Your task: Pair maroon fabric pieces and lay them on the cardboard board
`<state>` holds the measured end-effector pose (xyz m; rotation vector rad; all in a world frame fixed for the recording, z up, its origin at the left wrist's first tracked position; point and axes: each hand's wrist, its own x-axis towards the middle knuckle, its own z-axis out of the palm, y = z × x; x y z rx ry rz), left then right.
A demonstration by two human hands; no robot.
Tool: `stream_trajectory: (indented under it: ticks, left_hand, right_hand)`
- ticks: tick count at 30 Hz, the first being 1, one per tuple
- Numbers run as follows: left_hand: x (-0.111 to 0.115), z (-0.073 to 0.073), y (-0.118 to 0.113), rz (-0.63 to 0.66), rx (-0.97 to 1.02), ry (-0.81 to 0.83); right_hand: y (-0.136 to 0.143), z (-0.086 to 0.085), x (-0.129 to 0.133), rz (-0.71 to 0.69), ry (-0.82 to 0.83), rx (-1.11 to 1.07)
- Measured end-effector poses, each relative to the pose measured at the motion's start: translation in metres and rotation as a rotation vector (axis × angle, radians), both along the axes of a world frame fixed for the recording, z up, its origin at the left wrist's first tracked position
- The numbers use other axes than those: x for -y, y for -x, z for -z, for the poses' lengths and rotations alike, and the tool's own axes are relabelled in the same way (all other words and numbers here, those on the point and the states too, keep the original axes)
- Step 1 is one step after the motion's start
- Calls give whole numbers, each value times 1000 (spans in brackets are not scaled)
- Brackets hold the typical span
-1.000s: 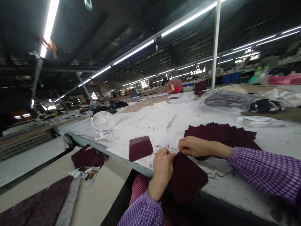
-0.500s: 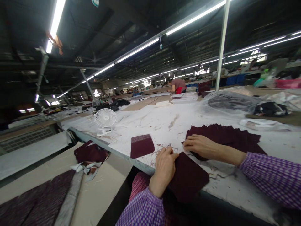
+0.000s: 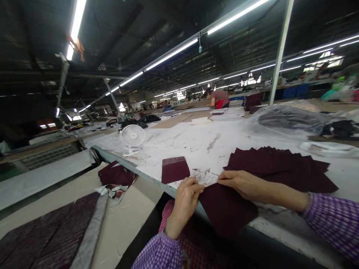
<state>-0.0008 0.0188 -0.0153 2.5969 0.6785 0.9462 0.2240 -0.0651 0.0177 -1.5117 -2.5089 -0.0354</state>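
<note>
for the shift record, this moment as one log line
left hand: pinching flat dark-maroon fabric panel by corner | right hand: fingertips at its upper edge | nearby: fanned maroon fabric pieces

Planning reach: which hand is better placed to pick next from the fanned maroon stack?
Probably the right hand: beside the fanned stack; the left hand sits farther off. Both touch the hanging piece.

The cloth panel [image 3: 228,211] and fanned pieces [image 3: 280,164] are deep maroon; the flat piece [image 3: 175,173] is maroon with a speckled greyish band. Purple-and-white check covers the sleeves [image 3: 159,252]. The desk [image 3: 193,138] is white, brown-smudged; the fan [image 3: 132,135], white.
</note>
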Motion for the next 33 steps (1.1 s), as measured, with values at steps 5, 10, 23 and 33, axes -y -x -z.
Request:
stream_trajectory:
  ticks: [5, 10, 23, 33]
  left_hand:
    - [7, -5, 7, -15, -99, -150]
    - [10, -9, 8, 5, -157, -276]
    - [1, -3, 22, -63, 76, 100]
    - [2, 5, 33, 38, -41, -134]
  right_hand:
    - [14, -10, -2, 9, -1, 229]
    - [27, -20, -12, -33, -26, 401]
    - [22, -14, -24, -129, -55, 399]
    - [41, -24, -25, -204, -74, 472]
